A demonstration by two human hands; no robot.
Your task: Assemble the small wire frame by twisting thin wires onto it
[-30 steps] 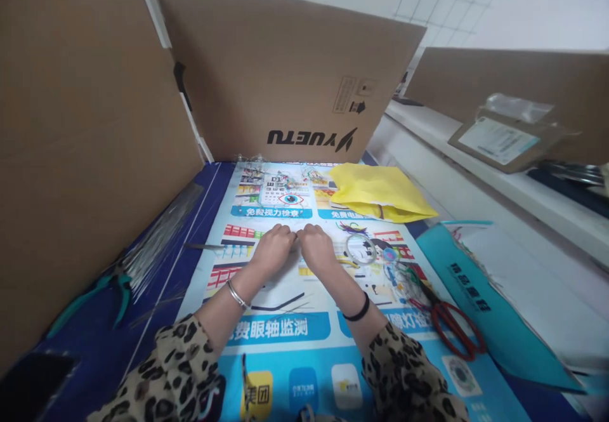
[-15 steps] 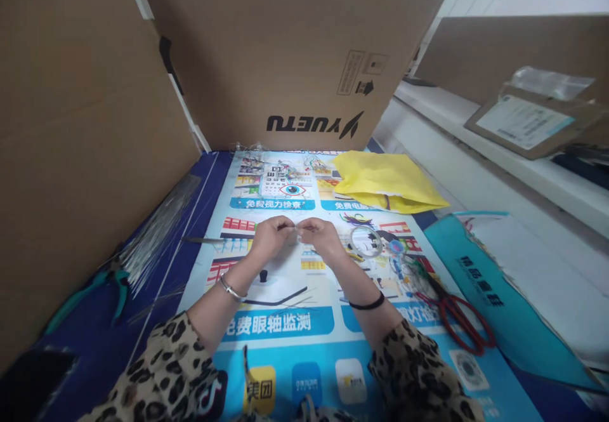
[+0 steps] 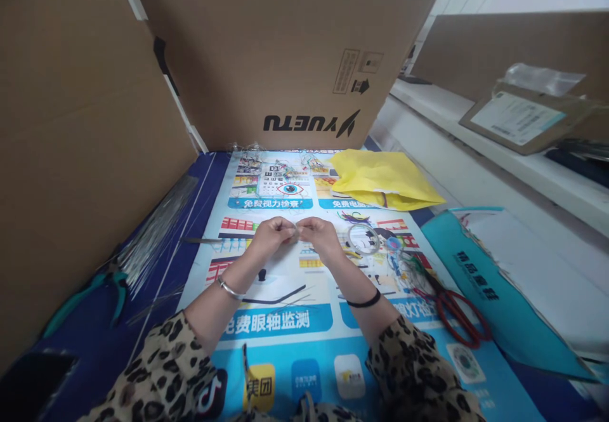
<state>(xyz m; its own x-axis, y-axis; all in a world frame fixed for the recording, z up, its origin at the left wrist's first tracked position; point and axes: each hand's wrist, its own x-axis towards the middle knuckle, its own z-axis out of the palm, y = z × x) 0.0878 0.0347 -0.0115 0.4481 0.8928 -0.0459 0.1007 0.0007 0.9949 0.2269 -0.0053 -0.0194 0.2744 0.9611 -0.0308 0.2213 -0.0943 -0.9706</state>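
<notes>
My left hand and my right hand meet over the middle of the printed mat. Thumb and forefinger are pinched together on each, with the fingertips nearly touching. Whatever they hold is thin and small, and I cannot make out what it is. Left of my left hand lies a slim pointed metal tool. To the right of my right hand are a roll of clear tape and a small bunch of coloured strands.
Thin straight wires and teal-handled pliers lie at left. Red-handled scissors and a teal bag are at right. Behind are a yellow pouch, tangled wire pieces and a standing cardboard panel.
Both hands remain pinched together at nearly the same spot, with only slight finger movement. The whole view has shifted a little, so the surroundings sit slightly further left.
</notes>
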